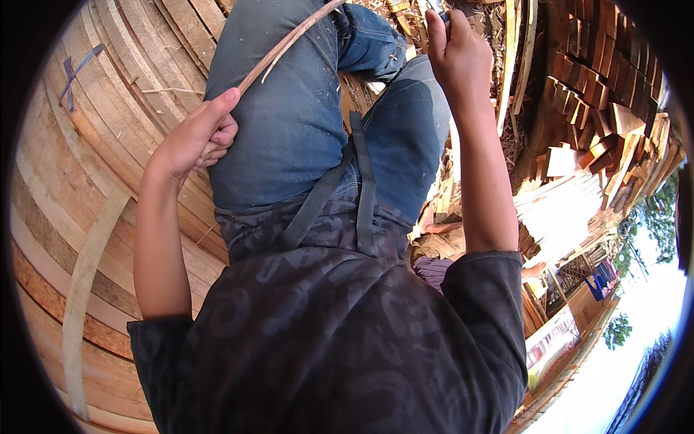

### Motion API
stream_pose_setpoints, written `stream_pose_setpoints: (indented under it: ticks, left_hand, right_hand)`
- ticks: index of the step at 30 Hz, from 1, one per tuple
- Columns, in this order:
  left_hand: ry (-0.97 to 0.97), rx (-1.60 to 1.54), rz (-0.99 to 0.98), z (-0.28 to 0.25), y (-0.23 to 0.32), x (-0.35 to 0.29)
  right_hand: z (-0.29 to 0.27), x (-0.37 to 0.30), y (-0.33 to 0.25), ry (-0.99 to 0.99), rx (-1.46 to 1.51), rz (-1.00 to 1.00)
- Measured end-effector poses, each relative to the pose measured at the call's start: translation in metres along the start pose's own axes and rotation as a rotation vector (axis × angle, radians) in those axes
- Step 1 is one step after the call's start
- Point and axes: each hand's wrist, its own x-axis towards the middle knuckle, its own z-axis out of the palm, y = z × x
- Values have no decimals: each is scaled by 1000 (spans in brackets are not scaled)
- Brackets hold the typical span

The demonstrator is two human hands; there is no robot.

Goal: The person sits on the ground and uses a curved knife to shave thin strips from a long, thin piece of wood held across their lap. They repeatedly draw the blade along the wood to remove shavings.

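Observation:
My left hand (199, 134) is closed round the near end of a thin brown wooden stick (285, 45). The stick slants up and right across my left thigh, and its far end passes out of the top edge. A pale sliver hangs partly split from its side. Above my right knee, my right hand (460, 56) is closed round a dark handle (446, 22), the thumb extended along it. Most of that tool is hidden by the fingers or beyond the top edge, so its kind does not show.
Long wooden planks (108, 137) lie side by side on my left, with a loose pale strip (87, 289) and a blue strap (70, 79) on them. Reddish-brown cut wood (600, 58) is piled at the right. Shavings (513, 145) litter the ground. Another person's foot (434, 223) shows beside me.

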Motion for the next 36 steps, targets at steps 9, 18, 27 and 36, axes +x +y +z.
stream_pose_setpoints:
  ticks: [9,18,27,36]
  left_hand:
    - [-1,62,-59,-2,2,0]
    - [-51,2,-11,-8,-6,4]
    - [-99,17,3,-12,-4,4]
    - [-26,39,-25,-9,-6,5]
  right_hand:
    - [-3,7,-11,-95,106,98]
    - [-6,4,-9,-105,-71,-95]
    - [-9,15,9,-24,-33,-176]
    - [-24,19,-6,-117,35,-55]
